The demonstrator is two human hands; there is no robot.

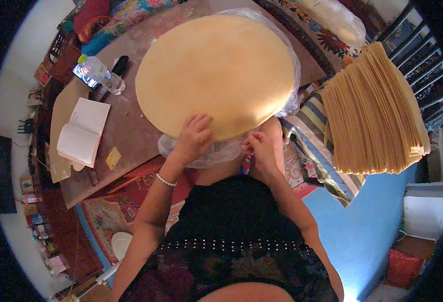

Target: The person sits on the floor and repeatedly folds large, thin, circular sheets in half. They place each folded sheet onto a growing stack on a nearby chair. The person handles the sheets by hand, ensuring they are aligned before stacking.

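A large round pale-yellow sheet (216,70) lies on the table, with clear plastic film (226,155) showing around its near and right edges. My left hand (196,135), wearing a bead bracelet (166,180), rests on the sheet's near edge. Its bent fingers press on the surface, and nothing shows in them. Just off the near right edge, beside the plastic, my right hand (261,149) is closed in a pinch. Whatever sits between its fingertips is too small to make out.
A tall stack of tan sheets (372,110) stands at right on a striped cloth (327,151). On the table's left are an open notebook (85,131), a water bottle (98,73), a lit phone (84,76) and a dark object (121,65). Metal railings (418,55) rise at far right.
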